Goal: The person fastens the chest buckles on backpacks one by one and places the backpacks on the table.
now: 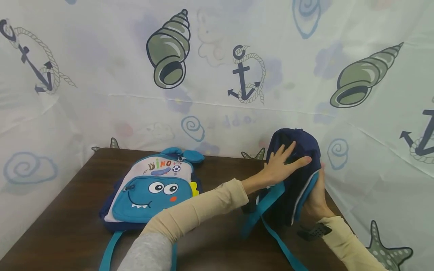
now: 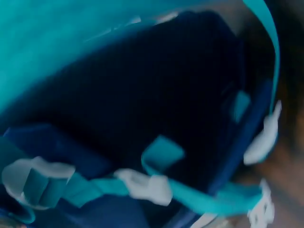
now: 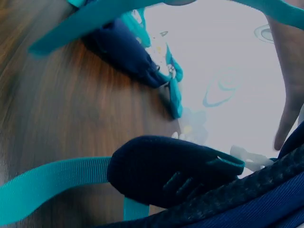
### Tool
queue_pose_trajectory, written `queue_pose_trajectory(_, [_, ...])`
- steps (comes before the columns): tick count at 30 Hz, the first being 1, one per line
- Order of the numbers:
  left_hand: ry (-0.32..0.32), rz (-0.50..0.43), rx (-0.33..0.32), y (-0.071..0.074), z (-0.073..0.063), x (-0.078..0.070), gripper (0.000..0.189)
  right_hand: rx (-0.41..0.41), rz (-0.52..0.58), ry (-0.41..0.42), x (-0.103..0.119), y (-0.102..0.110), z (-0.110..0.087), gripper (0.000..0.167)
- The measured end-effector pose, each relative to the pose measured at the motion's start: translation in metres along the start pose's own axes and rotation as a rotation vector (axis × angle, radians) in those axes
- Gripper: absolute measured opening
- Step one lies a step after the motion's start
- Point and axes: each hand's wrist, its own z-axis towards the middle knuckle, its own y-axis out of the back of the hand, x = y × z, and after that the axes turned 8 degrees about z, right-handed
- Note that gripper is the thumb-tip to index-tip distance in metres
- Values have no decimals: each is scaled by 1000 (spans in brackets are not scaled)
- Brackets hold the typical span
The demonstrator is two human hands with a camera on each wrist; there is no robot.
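A navy children's backpack (image 1: 296, 137) with a white and teal edge stands tilted on the right of the table. My left hand (image 1: 276, 167) reaches across to it, fingers spread and straight against its navy side. On its right side, my right hand (image 1: 315, 195) holds the teal face, with part of the fingers hidden behind the bag. Teal webbing straps (image 1: 271, 199) hang from it. The left wrist view is filled by the dark navy panel (image 2: 147, 80) and white buckles (image 2: 147, 185). A padded shoulder strap (image 3: 161, 168) shows in the right wrist view.
A second backpack (image 1: 149, 203), with a teal dinosaur face and DINO lettering, lies on the left of the dark wooden table (image 1: 78, 210). Its teal straps trail toward the front. A white printed cloth (image 1: 217, 75) hangs behind the table and along its sides.
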Motion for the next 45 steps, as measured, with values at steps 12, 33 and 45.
queue_pose_trajectory(12, [192, -294, -20, -33, -9, 10, 116, 41, 181, -281, 15, 21, -9, 72])
queue_pose_trajectory(33, [130, -88, -136, -59, -19, 36, 109, 228, -1293, -24, 109, -8, 53, 70])
queue_pose_trajectory(45, [244, -120, -67, -54, -22, 48, 111, 384, -1710, -219, 115, -58, 74, 83])
